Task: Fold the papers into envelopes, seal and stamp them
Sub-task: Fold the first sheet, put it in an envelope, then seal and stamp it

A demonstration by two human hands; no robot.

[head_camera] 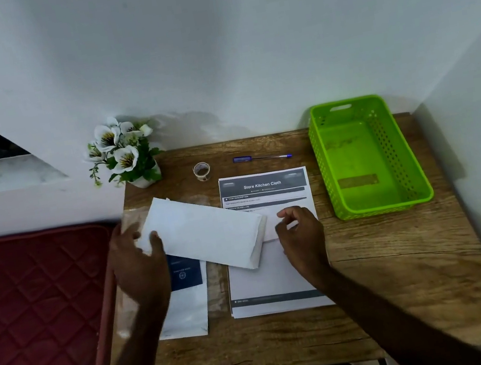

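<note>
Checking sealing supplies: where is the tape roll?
Head view: the tape roll stands at the table's far edge, between the flower pot and the pen.

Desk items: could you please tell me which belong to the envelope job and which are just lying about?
In use: folded paper, gripped by left hand; right hand; sheet stack; tape roll.
Lying about: pen, green basket, flowers, printed pouch.

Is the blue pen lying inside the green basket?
No, the blue pen lies on the wooden table, left of the green basket and apart from it.
</note>
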